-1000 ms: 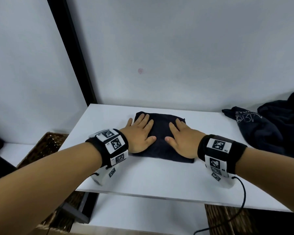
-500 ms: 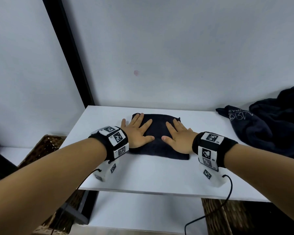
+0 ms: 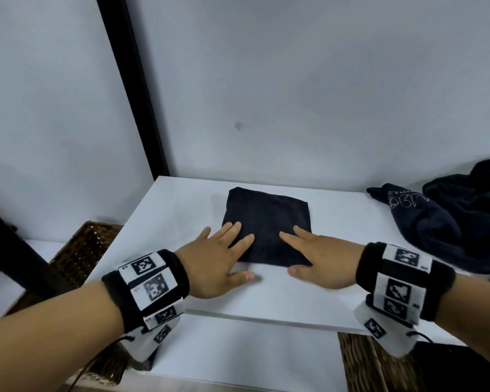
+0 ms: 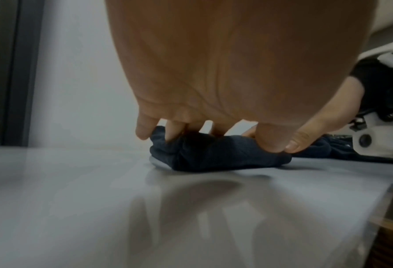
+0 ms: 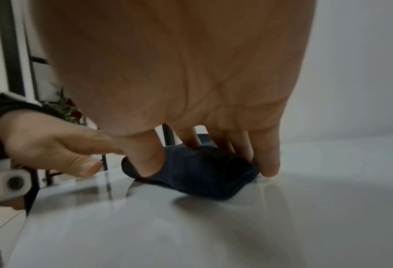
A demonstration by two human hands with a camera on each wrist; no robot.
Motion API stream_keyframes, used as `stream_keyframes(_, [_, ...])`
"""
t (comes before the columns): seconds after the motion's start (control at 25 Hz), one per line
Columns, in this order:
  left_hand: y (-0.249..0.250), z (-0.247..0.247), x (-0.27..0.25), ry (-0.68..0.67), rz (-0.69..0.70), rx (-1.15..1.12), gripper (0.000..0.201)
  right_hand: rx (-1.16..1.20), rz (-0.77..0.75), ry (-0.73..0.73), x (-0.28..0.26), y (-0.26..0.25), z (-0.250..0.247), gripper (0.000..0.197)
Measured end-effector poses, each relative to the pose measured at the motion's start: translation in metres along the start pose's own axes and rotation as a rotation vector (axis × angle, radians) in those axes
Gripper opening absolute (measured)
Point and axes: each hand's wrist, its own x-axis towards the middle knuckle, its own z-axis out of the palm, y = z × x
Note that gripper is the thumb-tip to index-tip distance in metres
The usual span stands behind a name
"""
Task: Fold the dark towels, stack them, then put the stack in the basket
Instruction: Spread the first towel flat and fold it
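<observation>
A folded dark towel [image 3: 266,219] lies as a flat square on the white table [image 3: 266,295], near the back wall. My left hand [image 3: 229,254] lies flat on its near left corner, fingers straight and spread, thumb on the table just in front of the edge. My right hand [image 3: 300,250] lies flat on the near right corner in the same way. In the left wrist view the fingers [image 4: 174,130] press into the towel [image 4: 213,156]. In the right wrist view the towel [image 5: 197,175] bulges under my fingers [image 5: 145,159]. A loose heap of dark towels [image 3: 458,222] sits at the table's right end.
A brown wicker basket [image 3: 79,250] stands low to the left of the table, partly behind a black post [image 3: 136,89]. More wickerwork [image 3: 359,360] shows below the table's front right. The grey wall runs close behind the towel.
Both hands have slid back toward me across the folded towel, from its middle to its near edge. The towel has stayed in place.
</observation>
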Motion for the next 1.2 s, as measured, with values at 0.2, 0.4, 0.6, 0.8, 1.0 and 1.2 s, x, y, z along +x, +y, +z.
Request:
stream_keyframes(0.2, [-0.021,-0.014,-0.009,0.163,-0.043,0.050,0.056,-0.160,-0.043,0.048,0.019,-0.031,-0.005,0.064])
stream_keyframes(0.4, [-0.069,-0.036,0.008,-0.156,-0.215,0.036,0.085,-0.254,-0.120,0.081,0.072,-0.083,-0.024,0.050])
stream_keyframes(0.6, [-0.130,-0.051,0.036,-0.210,-0.444,0.107,0.087,-0.153,-0.098,0.062,0.135,-0.109,-0.057,0.057])
stream_keyframes(0.8, [-0.156,-0.067,0.058,-0.030,-0.532,-0.204,0.036,-0.126,-0.178,0.138,0.169,-0.135,-0.070,0.045])
stream_keyframes(1.0, [-0.175,-0.020,0.081,0.082,-0.606,-0.222,0.062,-0.069,-0.200,0.091,0.172,-0.133,-0.060,0.057])
stream_keyframes(1.2, [-0.176,-0.004,0.091,0.144,-0.570,-0.195,0.063,-0.202,-0.206,0.036,0.139,-0.124,-0.032,0.070])
